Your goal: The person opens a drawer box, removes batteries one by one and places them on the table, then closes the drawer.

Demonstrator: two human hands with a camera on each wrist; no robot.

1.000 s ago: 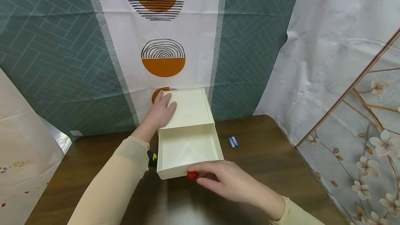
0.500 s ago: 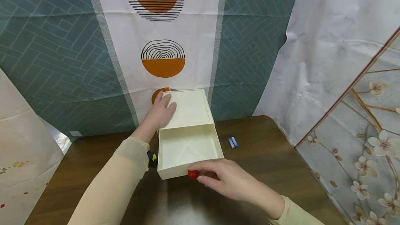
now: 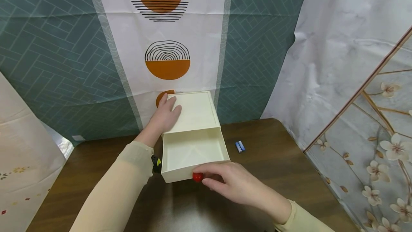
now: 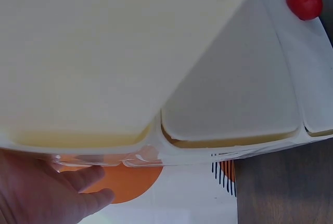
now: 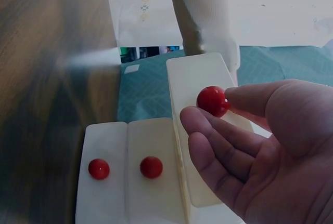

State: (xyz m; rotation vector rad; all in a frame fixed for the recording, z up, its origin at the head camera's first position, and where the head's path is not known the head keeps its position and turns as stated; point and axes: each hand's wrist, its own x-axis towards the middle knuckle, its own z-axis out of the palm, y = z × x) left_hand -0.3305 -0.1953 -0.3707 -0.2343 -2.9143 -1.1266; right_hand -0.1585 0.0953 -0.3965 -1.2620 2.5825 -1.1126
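Note:
A white drawer unit [image 3: 194, 110] stands on the table against the back hanging. Its top drawer [image 3: 193, 151] is pulled well out, with nothing inside. My left hand [image 3: 165, 115] lies on the top left of the unit, fingers spread over its edge. At the drawer's front, my right hand [image 3: 231, 182] has thumb and fingers around a round red knob [image 3: 197, 177]. Two lower drawers, each with its own red knob [image 5: 151, 167], sit closed in the right wrist view.
Two blue-and-white batteries [image 3: 239, 146] lie side by side on the dark wooden table [image 3: 264, 153], right of the unit. A small black-and-yellow item [image 3: 156, 163] shows beside the left sleeve. Patterned cloths hang behind and at both sides.
The open drawer has slid slightly back toward the unit, with my right hand moving along with its knob. My left hand stays on the top.

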